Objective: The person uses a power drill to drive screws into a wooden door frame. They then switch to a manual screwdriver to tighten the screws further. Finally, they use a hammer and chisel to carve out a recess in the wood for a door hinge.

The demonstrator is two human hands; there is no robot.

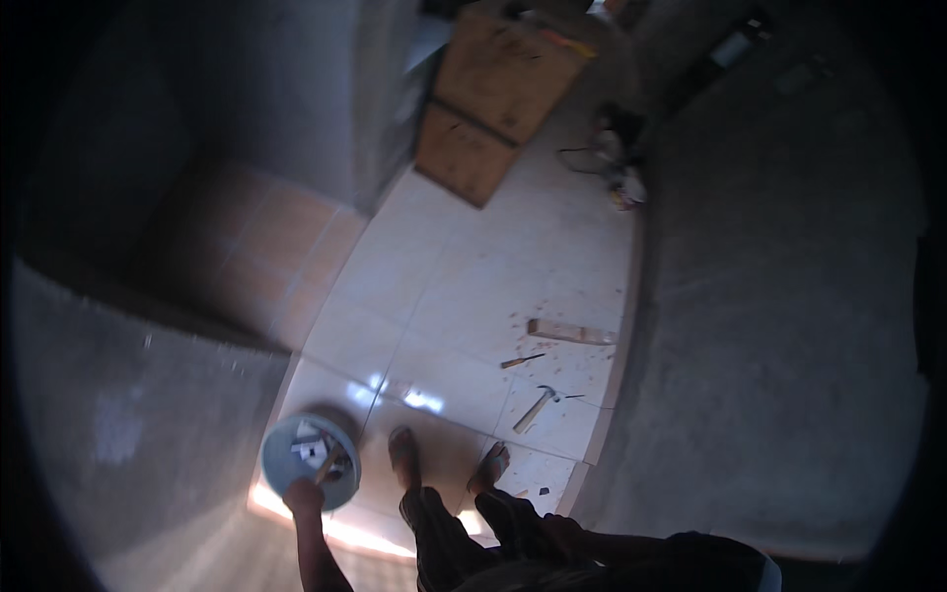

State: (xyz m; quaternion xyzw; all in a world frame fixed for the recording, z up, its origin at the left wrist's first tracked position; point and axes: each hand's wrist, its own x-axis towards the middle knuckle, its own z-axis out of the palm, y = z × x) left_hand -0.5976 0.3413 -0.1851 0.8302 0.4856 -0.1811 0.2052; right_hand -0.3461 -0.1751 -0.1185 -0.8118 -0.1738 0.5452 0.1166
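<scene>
My left hand is closed at the near rim of a round light-blue bucket. A tan wooden handle runs from my fingers into the bucket; its far end is lost among the contents. White and dark items lie inside, too small to name. My right hand is by my right thigh, dark against the trousers, its fingers hard to make out. A claw hammer with a pale handle lies on the tiles. Beyond it is a chisel with a wooden handle.
A wooden block lies among scattered chips near the right wall. A brown wooden cabinet or panel stands at the far end. A cluttered heap with a cord is at the far right. My sandalled feet stand on pale tiles.
</scene>
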